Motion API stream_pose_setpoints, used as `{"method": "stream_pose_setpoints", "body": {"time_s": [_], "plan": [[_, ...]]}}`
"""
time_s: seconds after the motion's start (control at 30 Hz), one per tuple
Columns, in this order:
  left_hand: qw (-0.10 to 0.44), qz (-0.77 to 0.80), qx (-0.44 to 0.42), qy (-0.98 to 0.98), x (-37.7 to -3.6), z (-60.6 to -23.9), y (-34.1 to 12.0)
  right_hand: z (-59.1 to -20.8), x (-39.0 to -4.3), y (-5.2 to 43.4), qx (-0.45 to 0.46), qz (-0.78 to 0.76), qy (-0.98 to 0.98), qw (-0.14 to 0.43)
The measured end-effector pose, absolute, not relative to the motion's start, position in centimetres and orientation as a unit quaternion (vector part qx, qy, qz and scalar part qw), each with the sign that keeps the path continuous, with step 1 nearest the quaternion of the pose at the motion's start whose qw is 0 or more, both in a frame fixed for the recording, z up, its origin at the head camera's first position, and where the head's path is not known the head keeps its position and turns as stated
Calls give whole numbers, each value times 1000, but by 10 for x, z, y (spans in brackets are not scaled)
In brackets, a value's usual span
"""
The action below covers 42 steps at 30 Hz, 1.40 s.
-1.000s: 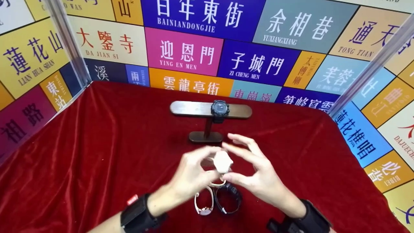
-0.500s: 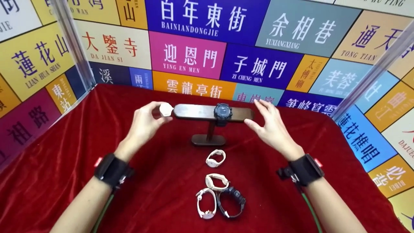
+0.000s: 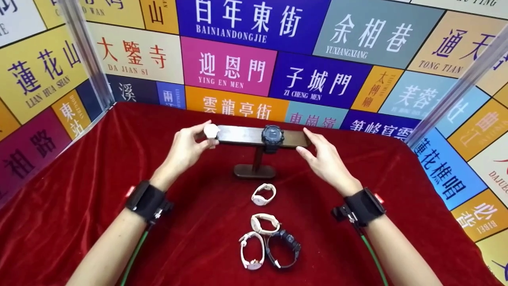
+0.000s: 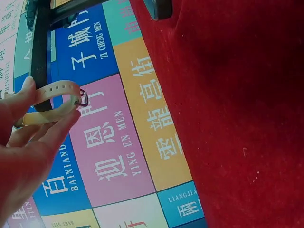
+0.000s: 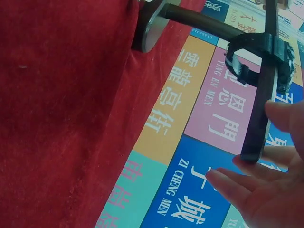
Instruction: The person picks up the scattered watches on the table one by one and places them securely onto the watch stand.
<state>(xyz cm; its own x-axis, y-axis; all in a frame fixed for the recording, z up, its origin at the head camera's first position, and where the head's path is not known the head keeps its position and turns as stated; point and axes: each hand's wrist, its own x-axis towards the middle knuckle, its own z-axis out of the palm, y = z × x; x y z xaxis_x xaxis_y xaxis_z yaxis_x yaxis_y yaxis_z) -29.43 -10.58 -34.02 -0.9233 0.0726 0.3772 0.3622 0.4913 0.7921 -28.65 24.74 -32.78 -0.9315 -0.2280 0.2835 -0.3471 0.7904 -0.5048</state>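
My left hand pinched the light, floppy white watch by its soft strap—best hold—while my right hand, grip relaxed, steadied the stand's bar.

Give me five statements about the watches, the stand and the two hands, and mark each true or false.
1. The left hand holds a pale watch at the left end of the stand's bar. True.
2. A black watch sits on the bar. True.
3. The right hand grips a watch. False: it holds none; its fingers are at the bar's right end.
4. Five watches lie on the red cloth. False: four.
5. All watches on the cloth are black. False: three pale, one black.
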Motion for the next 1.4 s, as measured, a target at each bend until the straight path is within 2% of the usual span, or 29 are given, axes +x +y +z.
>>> {"method": "stream_pose_setpoints", "body": {"time_s": [0.27, 0.53, 0.77, 0.97, 1.4], "plan": [[83, -482, -169, -856, -296, -345, -105, -326, -288, 248, 158, 279, -938, 129], [97, -486, -189, -848, -304, -343, -107, -318, -289, 252, 179, 253, -944, 116], [100, -477, -209, -848, -308, -340, -109, -312, -292, 255, 225, 225, -938, 139], [81, -515, -227, -822, -311, -337, -113, -310, -294, 257, 215, 235, -938, 137], [63, -390, -256, -882, -317, -321, -114, -308, -295, 254, 216, 224, -941, 133]]}}
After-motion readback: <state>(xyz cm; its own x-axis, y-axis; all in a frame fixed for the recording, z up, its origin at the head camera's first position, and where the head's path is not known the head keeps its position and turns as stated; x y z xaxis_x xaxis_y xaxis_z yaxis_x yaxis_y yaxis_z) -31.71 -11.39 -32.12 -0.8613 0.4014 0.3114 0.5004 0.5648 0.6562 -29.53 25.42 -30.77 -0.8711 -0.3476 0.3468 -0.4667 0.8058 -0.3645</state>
